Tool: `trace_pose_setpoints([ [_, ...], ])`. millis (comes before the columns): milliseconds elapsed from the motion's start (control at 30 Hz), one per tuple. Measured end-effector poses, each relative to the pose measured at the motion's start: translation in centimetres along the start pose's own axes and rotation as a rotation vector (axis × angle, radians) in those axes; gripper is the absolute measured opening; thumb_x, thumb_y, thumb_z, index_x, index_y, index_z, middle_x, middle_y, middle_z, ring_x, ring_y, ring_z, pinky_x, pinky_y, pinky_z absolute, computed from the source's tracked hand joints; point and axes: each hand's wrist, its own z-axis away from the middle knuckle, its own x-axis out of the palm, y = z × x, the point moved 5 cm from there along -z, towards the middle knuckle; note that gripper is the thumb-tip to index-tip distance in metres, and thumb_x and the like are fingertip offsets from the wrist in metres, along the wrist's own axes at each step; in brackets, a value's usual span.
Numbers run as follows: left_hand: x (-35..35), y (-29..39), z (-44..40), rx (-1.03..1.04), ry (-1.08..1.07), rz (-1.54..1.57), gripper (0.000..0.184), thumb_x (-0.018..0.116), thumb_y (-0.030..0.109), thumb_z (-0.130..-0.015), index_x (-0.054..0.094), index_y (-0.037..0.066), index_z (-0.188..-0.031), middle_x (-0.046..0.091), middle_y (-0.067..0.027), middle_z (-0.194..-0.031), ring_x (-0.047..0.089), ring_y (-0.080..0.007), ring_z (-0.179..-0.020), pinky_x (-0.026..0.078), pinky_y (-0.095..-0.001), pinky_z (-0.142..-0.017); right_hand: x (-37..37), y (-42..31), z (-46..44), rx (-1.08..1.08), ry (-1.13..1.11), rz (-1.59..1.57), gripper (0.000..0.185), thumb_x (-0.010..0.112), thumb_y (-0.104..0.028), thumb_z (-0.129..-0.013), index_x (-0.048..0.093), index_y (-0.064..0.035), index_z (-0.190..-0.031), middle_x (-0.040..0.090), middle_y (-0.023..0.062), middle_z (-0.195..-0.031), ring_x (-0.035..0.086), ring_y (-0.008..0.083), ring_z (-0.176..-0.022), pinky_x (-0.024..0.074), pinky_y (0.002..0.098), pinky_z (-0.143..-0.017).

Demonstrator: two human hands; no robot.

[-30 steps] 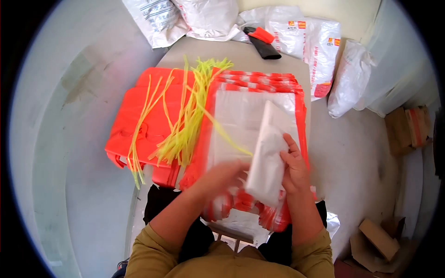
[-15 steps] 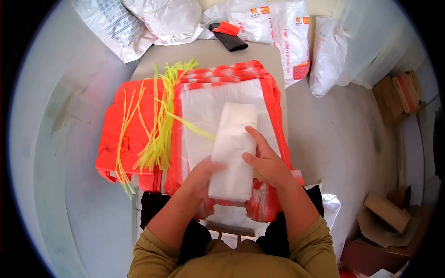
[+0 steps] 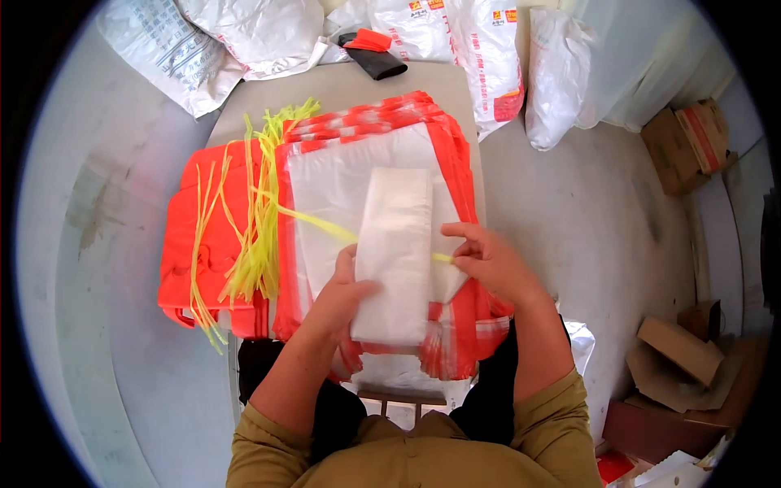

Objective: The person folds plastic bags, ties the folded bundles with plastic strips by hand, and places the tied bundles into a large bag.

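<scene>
A folded white bundle [image 3: 394, 256] lies lengthwise on a stack of clear bags with red edges [image 3: 455, 175]. My left hand [image 3: 342, 297] holds the bundle's left side, thumb on top. At the bundle's right, my right hand [image 3: 488, 260] pinches the end of a yellow strip [image 3: 442, 258]. A yellow strip [image 3: 321, 224] also runs in from the left and passes out of sight at the bundle's left edge. Many loose yellow strips [image 3: 264, 236] lie beside the stack, over folded red bags [image 3: 183, 264].
White printed sacks [image 3: 268, 37] stand behind the table [image 3: 338, 81]. A black roll with a red piece [image 3: 377, 63] rests at its back edge. Cardboard boxes [image 3: 687, 146] are on the right, and opened cartons [image 3: 675, 366] lie at lower right.
The bundle has been laid flat on the stack. My right hand has left the bundle and now grips a yellow strip end. The whole view has shifted, moving the table leftward in frame.
</scene>
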Motion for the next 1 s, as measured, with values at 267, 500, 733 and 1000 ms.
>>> trace_pose_setpoints([
  [267, -0.3, 1.9, 0.8, 0.224, -0.045, -0.285, 0.085, 0.056, -0.008, -0.093, 0.023, 0.011, -0.169, 0.056, -0.0182, -0.148, 0.057, -0.0248, -0.135, 0.046, -0.0377, -0.114, -4.5, 0.2, 1.3, -0.093, 0.258, 0.495, 0.034, 0.062, -0.005, -0.096, 0.070, -0.0025, -0.129, 0.076, 0.0138, -0.110, 0.069, 0.0252, -0.092, 0.0542, 0.0358, -0.082],
  [500, 0.4, 0.5, -0.8, 0.197, -0.134, -0.134, 0.075, 0.056, -0.009, -0.096, 0.034, 0.004, -0.166, 0.053, -0.0170, -0.154, 0.053, -0.0238, -0.142, 0.041, -0.0383, -0.120, -2.6, -1.1, 1.2, -0.209, 0.316, 0.594, 0.029, 0.068, -0.014, -0.097, 0.072, -0.0019, -0.123, 0.075, 0.0182, -0.110, 0.070, 0.0345, -0.098, 0.0552, 0.0416, -0.087],
  [733, 1.8, 1.0, -0.9, 0.109, -0.166, -0.093, 0.070, 0.056, -0.008, -0.099, 0.036, 0.002, -0.165, 0.053, -0.0169, -0.154, 0.055, -0.0234, -0.140, 0.044, -0.0380, -0.118, -2.4, -1.7, 0.9, -0.172, 0.249, 0.602, 0.025, 0.070, -0.015, -0.097, 0.075, -0.0042, -0.118, 0.074, 0.0170, -0.110, 0.069, 0.0376, -0.100, 0.0552, 0.0419, -0.087],
  [1000, 2.2, 1.2, -1.5, 0.053, -0.233, -0.062, 0.064, 0.053, -0.007, -0.101, 0.041, 0.003, -0.163, 0.057, -0.0141, -0.152, 0.059, -0.0192, -0.133, 0.046, -0.0322, -0.114, -2.1, -0.7, 0.3, -0.276, 0.269, 0.710, 0.016, 0.069, -0.011, -0.094, 0.075, -0.0033, -0.106, 0.073, 0.0138, -0.104, 0.068, 0.0372, -0.101, 0.0546, 0.0457, -0.087],
])
